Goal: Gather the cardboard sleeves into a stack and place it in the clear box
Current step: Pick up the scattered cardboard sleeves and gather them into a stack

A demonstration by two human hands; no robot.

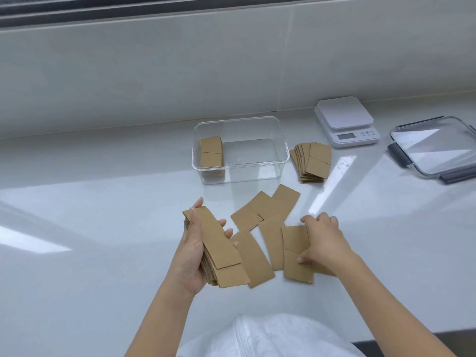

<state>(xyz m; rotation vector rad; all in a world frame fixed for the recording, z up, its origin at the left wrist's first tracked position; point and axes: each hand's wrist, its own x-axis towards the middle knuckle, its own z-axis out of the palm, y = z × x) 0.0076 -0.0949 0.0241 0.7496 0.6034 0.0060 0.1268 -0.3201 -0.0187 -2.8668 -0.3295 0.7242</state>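
My left hand (pixel 192 256) holds a stack of brown cardboard sleeves (pixel 221 249) just above the white counter. Several loose sleeves (pixel 265 210) lie flat between my hands. On the rightmost loose sleeve (pixel 296 253) my right hand (pixel 323 243) rests, fingers curled over its right edge. Behind them stands the clear box (pixel 278 130), open on top, with a stack of sleeves (pixel 211 154) at its left end. A fanned pile of sleeves (pixel 313 162) lies to the right of the box.
A white kitchen scale (pixel 346 121) stands at the back right. The clear lid with grey clips (pixel 435 148) lies at the far right. A white tiled wall rises behind the counter (pixel 103 228).
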